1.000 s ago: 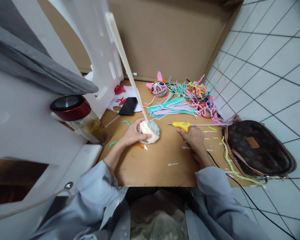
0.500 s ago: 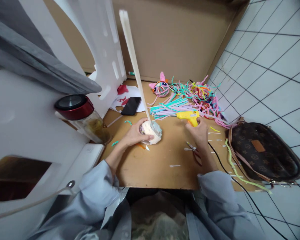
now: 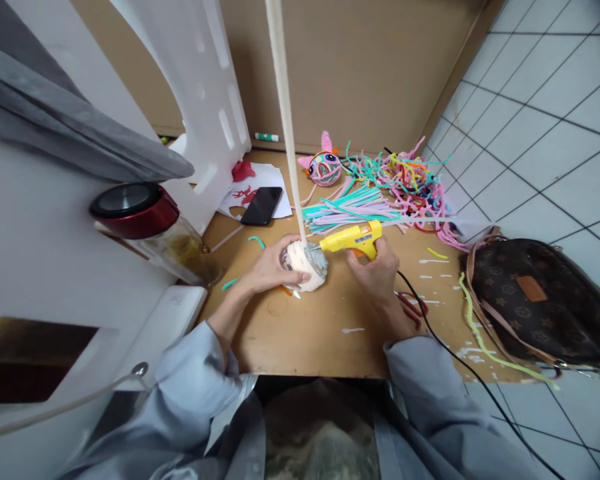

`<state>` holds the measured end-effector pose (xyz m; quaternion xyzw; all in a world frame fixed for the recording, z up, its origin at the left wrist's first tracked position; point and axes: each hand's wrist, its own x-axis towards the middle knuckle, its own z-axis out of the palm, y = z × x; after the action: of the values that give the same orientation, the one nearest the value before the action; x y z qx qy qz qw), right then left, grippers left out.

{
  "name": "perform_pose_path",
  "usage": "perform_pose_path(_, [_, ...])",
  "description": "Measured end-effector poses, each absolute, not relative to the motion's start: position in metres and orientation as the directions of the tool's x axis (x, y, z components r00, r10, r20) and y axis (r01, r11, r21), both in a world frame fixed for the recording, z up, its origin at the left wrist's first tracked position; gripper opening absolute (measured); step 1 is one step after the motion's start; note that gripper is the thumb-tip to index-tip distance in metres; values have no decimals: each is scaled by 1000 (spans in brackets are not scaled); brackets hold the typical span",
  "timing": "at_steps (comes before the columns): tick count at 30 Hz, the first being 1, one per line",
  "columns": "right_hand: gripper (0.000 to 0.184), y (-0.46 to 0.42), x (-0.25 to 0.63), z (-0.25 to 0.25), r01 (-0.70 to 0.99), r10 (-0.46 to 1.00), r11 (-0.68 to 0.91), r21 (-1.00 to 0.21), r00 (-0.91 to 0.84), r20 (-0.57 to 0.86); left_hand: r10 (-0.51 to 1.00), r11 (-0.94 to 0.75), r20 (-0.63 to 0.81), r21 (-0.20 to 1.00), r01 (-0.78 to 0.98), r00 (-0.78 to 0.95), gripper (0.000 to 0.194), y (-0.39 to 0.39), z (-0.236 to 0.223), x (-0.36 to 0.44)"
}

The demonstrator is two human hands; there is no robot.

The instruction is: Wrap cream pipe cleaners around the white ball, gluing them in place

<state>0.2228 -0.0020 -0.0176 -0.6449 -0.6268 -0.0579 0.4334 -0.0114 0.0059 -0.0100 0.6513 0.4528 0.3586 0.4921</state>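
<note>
My left hand point(image 3: 275, 270) is closed around a small round ball point(image 3: 307, 267) wrapped partly in white pipe cleaner, with a bluish patch on its right side. From the ball's top a long white pipe cleaner point(image 3: 286, 100) rises upright past the upper edge of the view. In my right hand point(image 3: 377, 270) is a yellow hot glue gun point(image 3: 353, 238), gripped by its handle. Its nozzle points left and reaches the ball's upper right side, by the foot of the white strip; whether it touches is too small to tell.
Red-handled scissors point(image 3: 413, 308) lie beside my right forearm, near the gun's black cord point(image 3: 445, 343). Behind are cut pipe cleaners point(image 3: 347, 212), a tangled heap point(image 3: 410, 173), a pink-eared ball figure point(image 3: 325, 168) and a phone point(image 3: 262, 205). A jar point(image 3: 155, 227) stands left, a brown bag point(image 3: 545, 293) right.
My right hand has brought the glue gun leftward, from apart to the ball's right side. My left hand keeps its hold on the ball. The view has shifted slightly.
</note>
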Motion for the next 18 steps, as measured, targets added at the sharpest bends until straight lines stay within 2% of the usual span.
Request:
perform_pose_path(7, [18, -6, 220, -10, 884, 812, 67, -462, 220, 540, 945, -119, 26, 956, 269, 325, 81, 6, -8, -12])
perform_pose_path(18, [18, -7, 218, -15, 890, 810, 121, -439, 167, 562, 941, -111, 18, 960, 257, 337, 79, 4, -4, -10])
